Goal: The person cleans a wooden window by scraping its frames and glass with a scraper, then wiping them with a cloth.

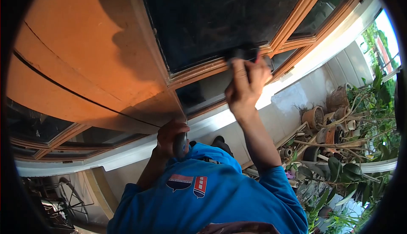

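My right hand point(248, 81) is raised to the wooden window frame point(199, 72), its fingers closed round a dark tool point(243, 55) with a bit of red on it. The tool is blurred and lies against the lower edge of the dark glass pane point(212, 17). Lower down, my left hand point(169, 137) grips a dark rounded object point(180, 145) in front of my blue shirt, beside the lower edge of the orange wooden panel point(85, 43). What this object is, I cannot tell.
Potted plants point(313, 117) and dry branches line the right side. A white ledge point(212, 123) runs under the windows. More wood-framed panes point(38, 123) are at the left. A wheeled metal object point(70, 198) stands at the lower left.
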A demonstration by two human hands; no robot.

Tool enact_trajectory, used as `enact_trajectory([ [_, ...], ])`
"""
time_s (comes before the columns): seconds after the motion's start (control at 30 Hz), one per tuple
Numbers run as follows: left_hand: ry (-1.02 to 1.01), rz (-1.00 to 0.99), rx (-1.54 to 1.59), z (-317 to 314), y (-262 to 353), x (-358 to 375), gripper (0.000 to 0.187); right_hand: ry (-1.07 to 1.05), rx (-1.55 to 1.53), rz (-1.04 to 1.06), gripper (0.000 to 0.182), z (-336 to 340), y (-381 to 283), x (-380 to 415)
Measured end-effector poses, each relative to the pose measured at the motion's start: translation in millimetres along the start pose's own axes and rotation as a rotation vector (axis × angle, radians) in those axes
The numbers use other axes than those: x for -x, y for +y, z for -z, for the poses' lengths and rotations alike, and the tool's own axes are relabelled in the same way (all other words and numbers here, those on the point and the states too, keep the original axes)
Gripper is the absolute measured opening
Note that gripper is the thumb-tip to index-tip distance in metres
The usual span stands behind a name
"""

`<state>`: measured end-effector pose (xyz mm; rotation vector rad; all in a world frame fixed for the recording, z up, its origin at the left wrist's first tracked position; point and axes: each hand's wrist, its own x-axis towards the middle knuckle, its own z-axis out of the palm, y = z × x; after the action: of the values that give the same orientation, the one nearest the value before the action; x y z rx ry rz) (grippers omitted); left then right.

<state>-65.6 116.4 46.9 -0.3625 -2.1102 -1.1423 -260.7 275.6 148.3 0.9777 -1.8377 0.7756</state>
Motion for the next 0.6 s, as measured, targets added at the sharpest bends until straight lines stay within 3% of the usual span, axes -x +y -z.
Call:
enact_trajectory([
  [0.13,0.006,-0.053,-0.035,0.1,3.2,-5.8,0.04,-0.114,-0.17,0.213,0.044,-2.0,-68.8,-2.8],
  [0.3,0.002,-0.061,0.0,2.0,4.5,-7.4,0.04,-0.013,-0.189,0.052,0.039,-10.4,-71.5,-6.2],
  [0.43,0.009,-0.075,-0.083,3.6,3.9,-2.1,0.04,-0.111,-0.141,0.041,0.039,-8.7,-97.4,8.9],
  [0.53,-0.03,-0.066,0.007,6.3,0.7,-6.0,0.042,-0.089,-0.1,0.085,0.041,-6.8,-76.9,14.0],
  [0.6,0.002,-0.081,0.011,9.7,1.2,-8.6,0.042,-0.019,-0.021,-0.015,0.046,-11.7,-52.1,12.2],
])
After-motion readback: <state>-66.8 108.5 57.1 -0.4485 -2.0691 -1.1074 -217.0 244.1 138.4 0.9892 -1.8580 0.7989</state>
